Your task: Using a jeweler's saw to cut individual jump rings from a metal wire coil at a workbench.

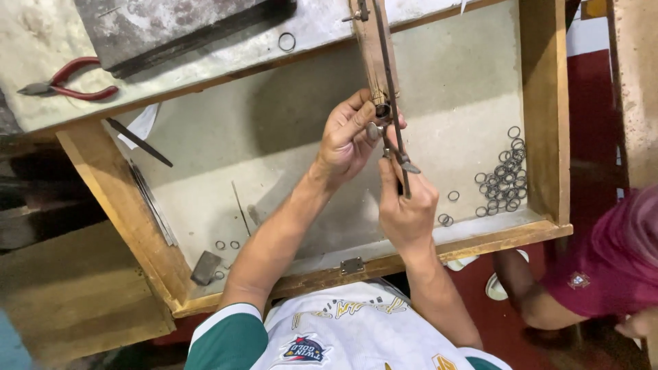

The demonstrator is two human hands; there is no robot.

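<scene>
My left hand (349, 137) pinches a small metal ring (374, 130) against the tip of a wooden bench peg (374, 51) that juts out over an open drawer. My right hand (406, 202) grips the handle end of a thin saw frame (394, 103), held upright alongside the peg with its blade by the ring. Both hands are close together over the middle of the drawer.
The wooden drawer (545, 103) holds a pile of several metal rings (504, 178) at the right, two loose rings (227, 244) and a flat metal piece (204, 267) at the left. Red-handled pliers (68, 81) and one ring (286, 42) lie on the bench top. Another person in maroon (610, 267) sits at the right.
</scene>
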